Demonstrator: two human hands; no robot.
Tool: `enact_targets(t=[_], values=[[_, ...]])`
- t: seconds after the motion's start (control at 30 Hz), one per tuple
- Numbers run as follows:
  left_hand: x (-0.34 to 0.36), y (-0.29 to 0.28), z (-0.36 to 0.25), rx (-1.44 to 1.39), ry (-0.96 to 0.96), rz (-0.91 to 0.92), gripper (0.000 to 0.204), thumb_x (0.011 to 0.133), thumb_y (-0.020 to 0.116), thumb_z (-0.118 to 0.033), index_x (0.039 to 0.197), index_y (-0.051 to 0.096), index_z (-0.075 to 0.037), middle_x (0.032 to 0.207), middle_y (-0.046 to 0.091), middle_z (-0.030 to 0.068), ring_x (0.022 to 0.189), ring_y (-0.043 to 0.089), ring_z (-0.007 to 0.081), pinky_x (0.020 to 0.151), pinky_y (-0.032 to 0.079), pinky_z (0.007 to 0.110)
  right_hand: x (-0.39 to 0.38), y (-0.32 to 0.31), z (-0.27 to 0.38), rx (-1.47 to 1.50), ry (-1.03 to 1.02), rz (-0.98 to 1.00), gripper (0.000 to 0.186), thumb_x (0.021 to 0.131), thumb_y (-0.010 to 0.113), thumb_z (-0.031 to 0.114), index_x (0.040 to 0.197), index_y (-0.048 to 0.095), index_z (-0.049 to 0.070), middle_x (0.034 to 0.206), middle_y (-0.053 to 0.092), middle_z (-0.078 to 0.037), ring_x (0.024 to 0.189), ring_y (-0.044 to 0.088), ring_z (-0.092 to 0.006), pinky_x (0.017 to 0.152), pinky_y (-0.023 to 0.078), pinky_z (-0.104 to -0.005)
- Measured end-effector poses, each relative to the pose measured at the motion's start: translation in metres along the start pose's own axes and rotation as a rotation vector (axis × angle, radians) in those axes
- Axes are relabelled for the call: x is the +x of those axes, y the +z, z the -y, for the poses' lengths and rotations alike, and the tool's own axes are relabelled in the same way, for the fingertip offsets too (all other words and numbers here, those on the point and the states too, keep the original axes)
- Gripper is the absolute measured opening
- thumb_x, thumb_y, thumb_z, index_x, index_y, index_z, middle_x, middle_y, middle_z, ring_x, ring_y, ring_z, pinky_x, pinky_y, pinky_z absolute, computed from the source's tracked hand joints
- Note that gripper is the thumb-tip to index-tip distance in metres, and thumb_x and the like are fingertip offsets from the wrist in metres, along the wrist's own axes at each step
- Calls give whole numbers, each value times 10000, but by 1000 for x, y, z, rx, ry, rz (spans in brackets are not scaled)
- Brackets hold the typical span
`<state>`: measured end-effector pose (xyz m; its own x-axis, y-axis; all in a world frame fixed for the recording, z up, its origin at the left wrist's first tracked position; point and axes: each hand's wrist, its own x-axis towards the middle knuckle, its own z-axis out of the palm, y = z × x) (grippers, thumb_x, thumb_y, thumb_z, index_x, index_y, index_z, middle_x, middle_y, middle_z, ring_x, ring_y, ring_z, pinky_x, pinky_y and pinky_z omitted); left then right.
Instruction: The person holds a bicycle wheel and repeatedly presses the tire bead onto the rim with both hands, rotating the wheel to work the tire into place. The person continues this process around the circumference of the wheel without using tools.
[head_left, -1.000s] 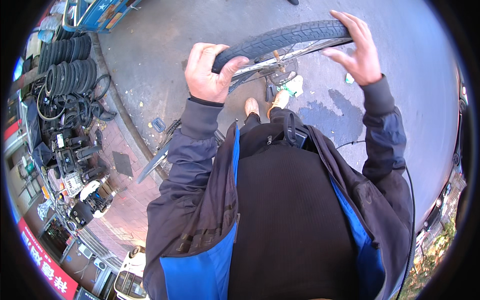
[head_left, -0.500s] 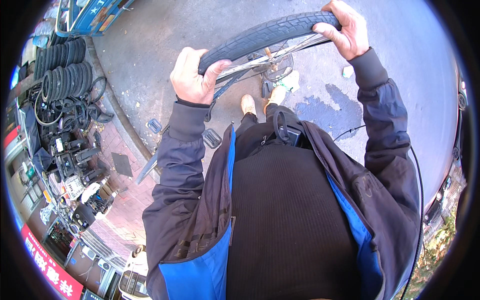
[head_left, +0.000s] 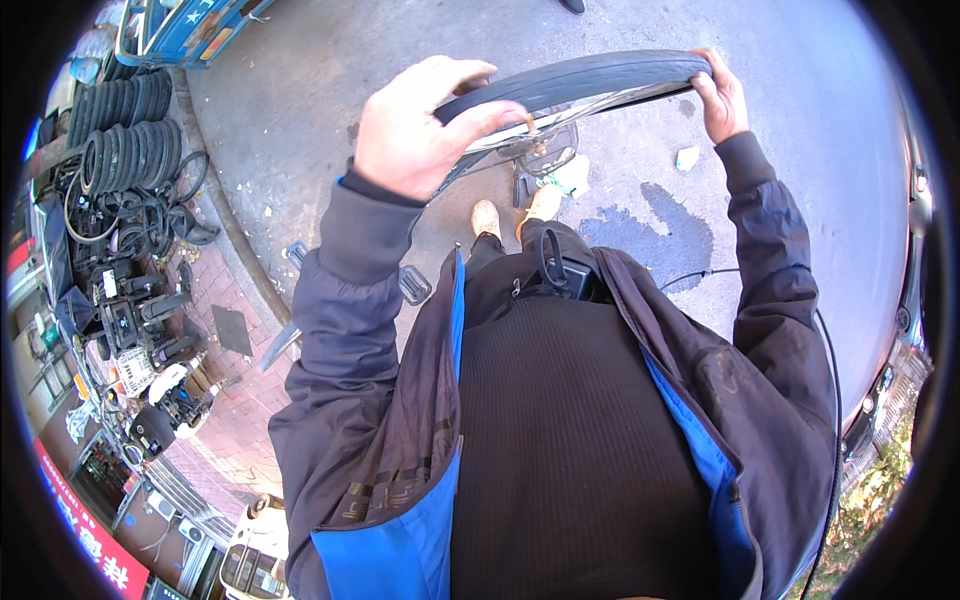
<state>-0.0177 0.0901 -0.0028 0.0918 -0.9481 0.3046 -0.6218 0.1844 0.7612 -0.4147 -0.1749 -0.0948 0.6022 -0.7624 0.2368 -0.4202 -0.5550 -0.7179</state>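
A bicycle wheel with a black tyre (head_left: 590, 80) is held up in front of me, its tread toward me. My left hand (head_left: 420, 125) grips the tyre's left end, thumb on the near side and fingers over the top. At the other end my right hand (head_left: 722, 98) is closed round the tyre, thumb below. Under the tyre show the pale rim and some spokes, with the hub (head_left: 540, 140) farther down. Part of the wheel's lower side is hidden behind my left hand and wrist.
Stacked tyres (head_left: 130, 155) and bike parts line the left kerb. A blue cart (head_left: 185, 30) stands at the far left. A pedal (head_left: 413, 285) sticks out beside my left sleeve. A wet patch (head_left: 660, 235) and a crumpled white scrap (head_left: 687, 158) lie on the pavement.
The wheel has turned and levelled, with its right end lower. My left hand has come up and nearer, and my right hand has moved down and slightly right along with the tyre.
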Motion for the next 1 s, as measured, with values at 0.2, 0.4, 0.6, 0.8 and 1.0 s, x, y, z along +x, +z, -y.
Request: enact_targets(t=[0.2, 0.4, 0.6, 0.8, 1.0], values=[[-51, -33, 18, 40, -240, -150, 564, 875, 919, -316, 1324, 749, -22, 1300, 750, 160, 1246, 706, 291, 1102, 521, 395, -51, -20, -100, -81, 529, -63, 736, 1075, 666, 558, 1572, 584, 21, 1528, 661, -188, 1454, 591, -278, 1209, 443, -378], [-85, -5, 47, 33, -293, -186, 503, 896, 912, -316, 1255, 737, -10, 1183, 732, 126, 1118, 702, 267, 1015, 539, 378, -25, -10, 16, 181, 128, -262, 665, 1047, 740, 436, 1561, 605, 36, 1562, 641, -164, 1464, 591, -273, 1233, 437, -388], [-88, 15, 50, 0, -331, -336, 554, 925, 879, -487, 1184, 732, -20, 994, 681, 102, 932, 675, 257, 884, 547, 368, 19, 37, 127, -392, -400, -16, 635, 913, 865, 470, 1344, 690, 39, 1266, 708, -164, 1201, 671, -319, 1050, 515, -430], [-76, 25, 48, 252, -87, -434, 583, 919, 837, -588, 1090, 737, -40, 987, 690, 114, 931, 685, 313, 814, 554, 415, 22, 35, 128, -377, -439, -47, 653, 878, 858, 605, 1177, 708, 44, 992, 652, -118, 933, 658, -319, 856, 534, -423], [-61, 17, 52, 175, -129, -386, 509, 925, 856, -532, 974, 749, -37, 881, 674, 103, 803, 681, 292, 729, 551, 393, 43, 36, 118, -363, -432, -10, 640, 882, 824, 659, 1079, 714, 60, 892, 650, -113, 831, 689, -318, 760, 570, -408]])
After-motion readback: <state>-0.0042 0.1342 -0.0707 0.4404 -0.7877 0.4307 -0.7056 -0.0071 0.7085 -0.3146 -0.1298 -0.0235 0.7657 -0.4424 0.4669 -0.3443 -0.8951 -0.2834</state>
